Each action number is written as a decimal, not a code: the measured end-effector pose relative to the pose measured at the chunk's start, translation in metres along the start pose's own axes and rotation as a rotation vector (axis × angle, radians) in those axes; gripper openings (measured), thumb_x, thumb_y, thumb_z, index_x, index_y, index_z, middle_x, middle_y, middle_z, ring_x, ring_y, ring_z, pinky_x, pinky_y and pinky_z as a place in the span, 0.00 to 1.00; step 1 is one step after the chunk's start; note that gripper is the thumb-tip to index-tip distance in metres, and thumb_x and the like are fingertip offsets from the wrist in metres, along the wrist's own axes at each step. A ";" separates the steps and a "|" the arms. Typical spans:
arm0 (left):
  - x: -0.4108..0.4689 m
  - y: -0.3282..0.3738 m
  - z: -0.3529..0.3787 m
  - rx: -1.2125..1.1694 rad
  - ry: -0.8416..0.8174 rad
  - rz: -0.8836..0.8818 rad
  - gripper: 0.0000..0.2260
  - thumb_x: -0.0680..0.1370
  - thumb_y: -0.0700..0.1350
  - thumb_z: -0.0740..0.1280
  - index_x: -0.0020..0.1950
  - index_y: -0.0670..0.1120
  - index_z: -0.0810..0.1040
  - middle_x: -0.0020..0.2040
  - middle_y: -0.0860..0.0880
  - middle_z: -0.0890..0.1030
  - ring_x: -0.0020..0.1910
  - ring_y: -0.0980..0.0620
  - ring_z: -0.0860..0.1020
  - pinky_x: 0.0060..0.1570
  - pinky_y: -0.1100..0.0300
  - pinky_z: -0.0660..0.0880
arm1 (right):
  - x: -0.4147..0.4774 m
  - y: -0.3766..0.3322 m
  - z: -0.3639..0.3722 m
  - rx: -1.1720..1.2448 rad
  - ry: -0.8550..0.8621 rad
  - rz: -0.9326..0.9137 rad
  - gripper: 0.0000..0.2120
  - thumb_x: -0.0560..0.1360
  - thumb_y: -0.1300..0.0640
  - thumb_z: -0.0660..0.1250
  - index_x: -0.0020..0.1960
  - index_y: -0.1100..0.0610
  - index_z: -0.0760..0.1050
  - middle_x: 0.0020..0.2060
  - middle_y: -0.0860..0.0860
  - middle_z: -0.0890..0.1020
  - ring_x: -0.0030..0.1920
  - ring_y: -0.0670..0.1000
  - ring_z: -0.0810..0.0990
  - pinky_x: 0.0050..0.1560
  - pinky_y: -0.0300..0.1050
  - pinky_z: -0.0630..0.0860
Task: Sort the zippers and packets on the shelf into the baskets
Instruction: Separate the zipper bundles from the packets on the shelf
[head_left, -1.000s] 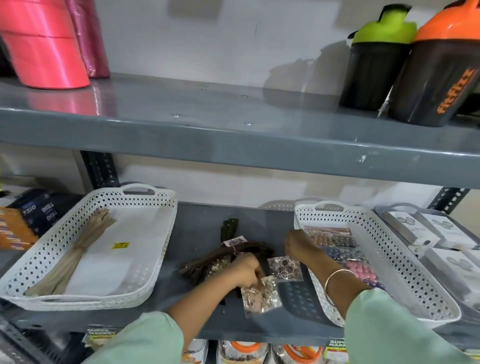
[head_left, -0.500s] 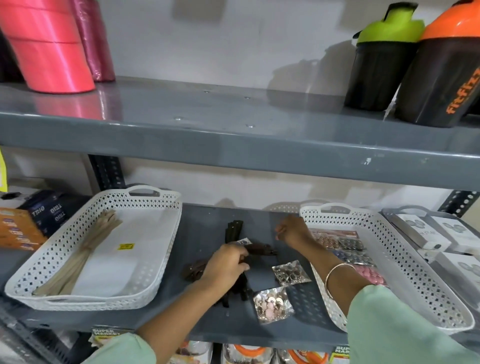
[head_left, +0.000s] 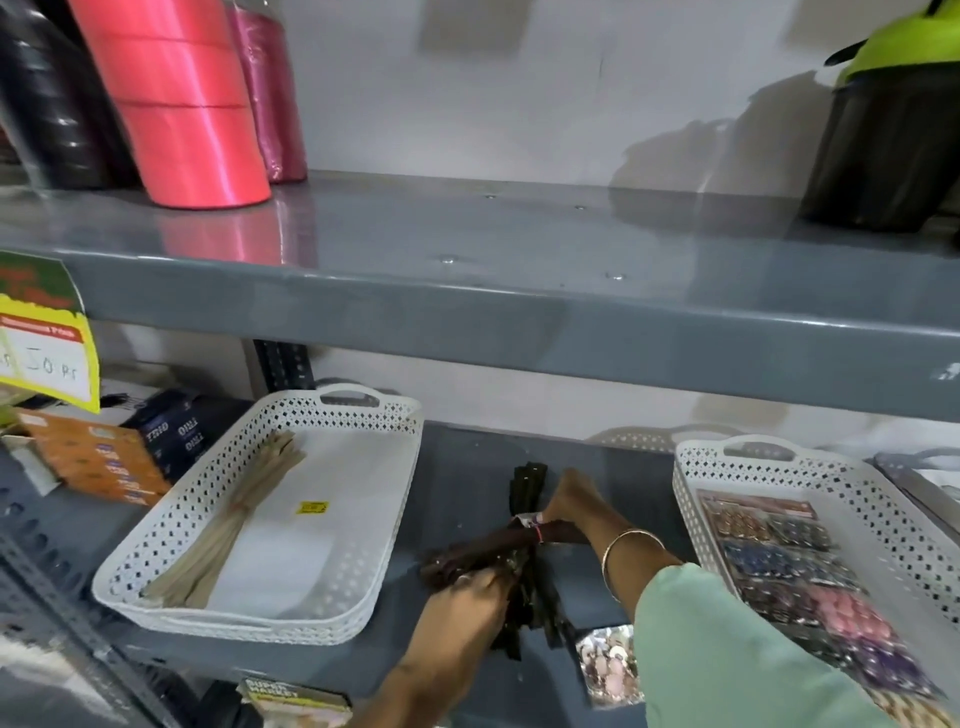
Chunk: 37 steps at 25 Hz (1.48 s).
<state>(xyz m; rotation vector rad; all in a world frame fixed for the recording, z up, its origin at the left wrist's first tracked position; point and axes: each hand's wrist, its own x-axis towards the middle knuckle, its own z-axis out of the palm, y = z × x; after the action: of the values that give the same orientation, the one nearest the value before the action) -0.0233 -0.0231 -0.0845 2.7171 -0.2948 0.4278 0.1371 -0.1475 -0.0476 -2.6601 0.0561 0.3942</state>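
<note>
The step in hand was judged to be the gathering of the dark zipper bundle (head_left: 498, 551) from the shelf (head_left: 467, 467) between the two baskets. The left hand (head_left: 467, 597) was seen closed over the bundle's lower, loose end. The right hand (head_left: 566, 504) was closed on the bundle at its tied point, where a small tag showed. Further dark zippers lay beneath and just behind the hands. One clear packet (head_left: 608, 660) of small pale pieces lay on the shelf beside the right sleeve, partly hidden by it.

The left basket (head_left: 363, 415) was found to hold a bundle of beige zippers (head_left: 234, 519) along its left side, with a small yellow sticker on its floor. The right basket (head_left: 691, 467) was found to hold several packets (head_left: 789, 561) of assorted coloured pieces, laid flat and overlapping.

The next move was judged to call for the dark bundle to be lifted whole, without strands trailing, and carried leftward into the left basket beside the beige zippers. The loose packet was judged still to be sorted into the right basket.
</note>
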 end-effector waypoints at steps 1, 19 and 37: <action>-0.001 -0.003 -0.003 -0.010 0.012 -0.006 0.16 0.66 0.43 0.69 0.53 0.55 0.78 0.39 0.56 0.85 0.33 0.56 0.84 0.24 0.63 0.77 | 0.004 -0.001 -0.002 0.039 -0.005 -0.001 0.23 0.67 0.56 0.74 0.58 0.63 0.75 0.60 0.60 0.78 0.60 0.58 0.77 0.53 0.46 0.74; 0.009 0.087 0.043 -0.217 0.076 0.317 0.09 0.68 0.45 0.67 0.47 0.53 0.79 0.41 0.57 0.86 0.37 0.62 0.83 0.28 0.67 0.79 | -0.022 0.083 -0.103 -0.079 0.041 -0.125 0.09 0.69 0.67 0.68 0.47 0.71 0.82 0.46 0.64 0.85 0.41 0.55 0.86 0.49 0.47 0.81; 0.091 -0.019 -0.015 -0.182 -0.105 -0.535 0.13 0.79 0.44 0.63 0.55 0.37 0.80 0.57 0.37 0.82 0.57 0.40 0.79 0.55 0.54 0.74 | -0.065 0.033 0.016 0.816 -0.270 0.335 0.18 0.75 0.55 0.65 0.32 0.66 0.68 0.26 0.59 0.74 0.23 0.53 0.76 0.26 0.44 0.74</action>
<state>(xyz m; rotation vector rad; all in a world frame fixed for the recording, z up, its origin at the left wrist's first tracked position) 0.0625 -0.0133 -0.0471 2.5063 0.3480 0.0981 0.0666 -0.1719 -0.0573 -1.7754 0.4742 0.6644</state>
